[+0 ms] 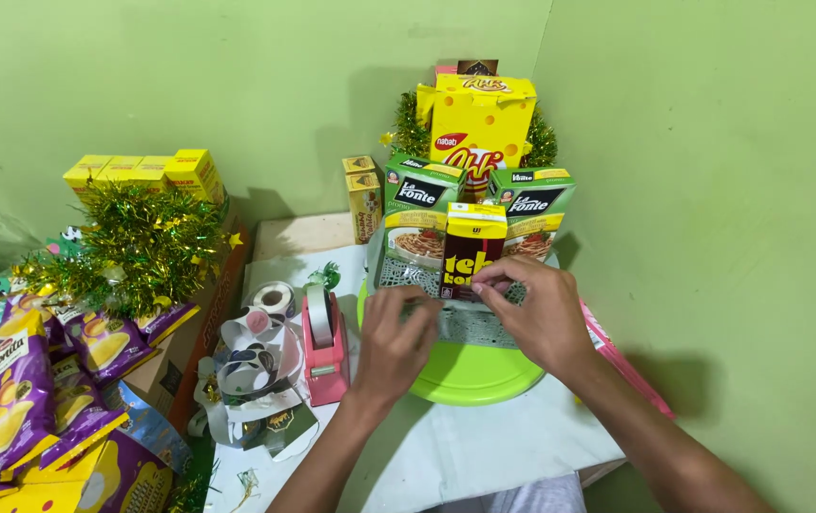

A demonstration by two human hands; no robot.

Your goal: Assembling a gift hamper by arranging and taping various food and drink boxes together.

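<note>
Fingers of both hands, left hand (392,344) and right hand (538,313), pinch silver lace-patterned band (470,325) against tall yellow-maroon drink carton (472,249) on lime-green round tray (470,375). Step: fixing band. Next likely needs tape from pink dispenser (324,347).

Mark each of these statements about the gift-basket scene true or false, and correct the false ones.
1. Both hands are at the front of the stacked boxes. True: the left hand and right hand meet at the small red and yellow box.
2. The tape dispenser is blue. False: the tape dispenser is pink.
3. The boxes stand on a green round tray. True: the green round tray shows beneath them.
4. Gold tinsel lies at the right wall. False: the gold tinsel lies on the left, above the purple snack bags.
5. Two green boxes flank the small box. True: the green boxes stand on either side.
</note>
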